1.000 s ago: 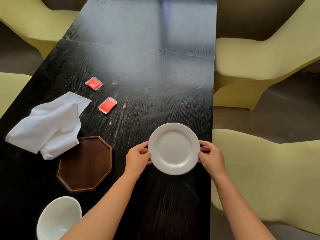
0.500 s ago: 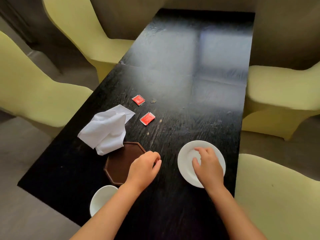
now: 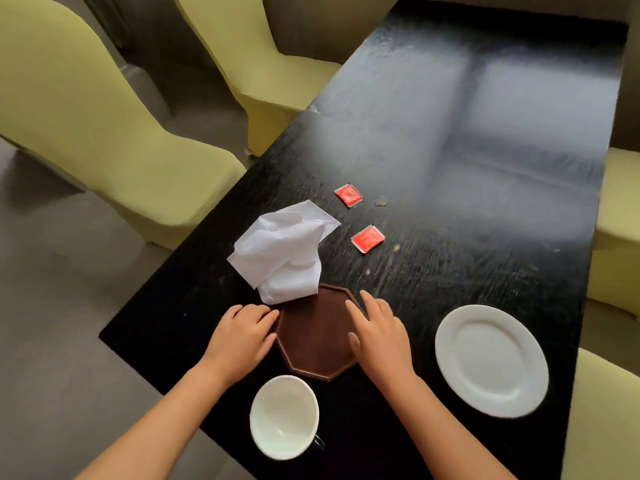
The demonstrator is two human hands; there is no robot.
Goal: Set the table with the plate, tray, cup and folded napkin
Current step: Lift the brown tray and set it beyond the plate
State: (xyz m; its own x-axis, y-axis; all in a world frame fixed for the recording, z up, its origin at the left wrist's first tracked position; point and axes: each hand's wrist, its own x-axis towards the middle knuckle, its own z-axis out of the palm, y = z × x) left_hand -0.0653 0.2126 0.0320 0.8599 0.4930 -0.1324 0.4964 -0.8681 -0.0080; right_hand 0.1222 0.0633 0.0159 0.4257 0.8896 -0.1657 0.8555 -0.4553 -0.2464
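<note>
While my left hand [image 3: 242, 336] and right hand [image 3: 379, 336] rest spread at opposite edges of the tray [image 3: 317, 336], lifting could drag the napkin [image 3: 282, 252] draped over its far rim.

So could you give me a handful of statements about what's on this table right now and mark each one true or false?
1. Both hands are at the brown tray. True: the left hand is at its left edge, the right hand on its right side.
2. The plate sits on the tray. False: it lies on the black table, right of the tray.
3. The white napkin is neatly folded. False: it is a crumpled heap overlapping the tray's far edge.
4. Two red packets lie beyond the napkin. True.
5. The cup holds coffee. False: it looks empty.
</note>
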